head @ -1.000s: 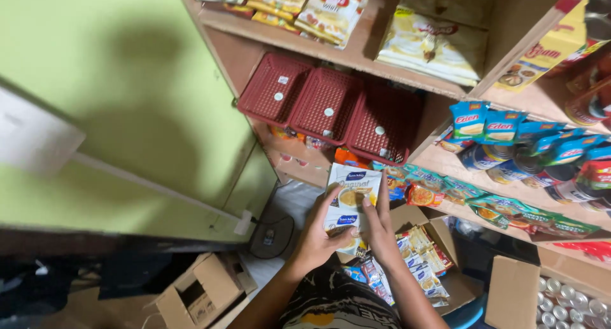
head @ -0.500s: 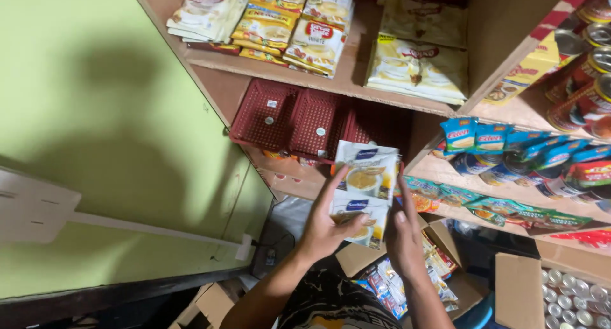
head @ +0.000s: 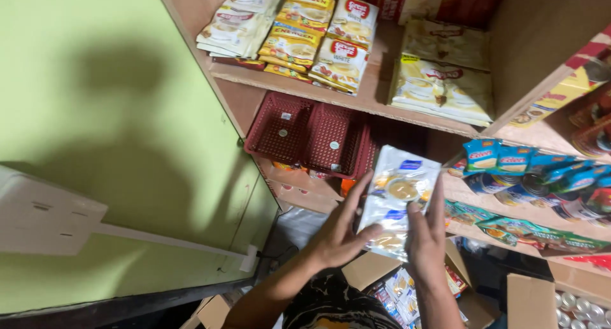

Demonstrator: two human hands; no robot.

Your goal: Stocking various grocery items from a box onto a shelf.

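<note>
Before the wooden shelves, the left hand (head: pixel 337 240) and right hand (head: pixel 425 243) pinched a stack of silver sachets (head: pixel 398 198) at 5 o'clock from the red baskets (head: pixel 312 135), where the slick, loosely fanned packets risked sliding apart and falling.

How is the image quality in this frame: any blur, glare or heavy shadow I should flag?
Head view: the hands, left hand and right hand, and the white sachet pack they hold are soft with motion blur; the pack's glossy film shows mild glare. A large dark shadow falls on the green wall. The red baskets sit in dimmer light under the shelf. Edges tilt from the wide lens.
</note>
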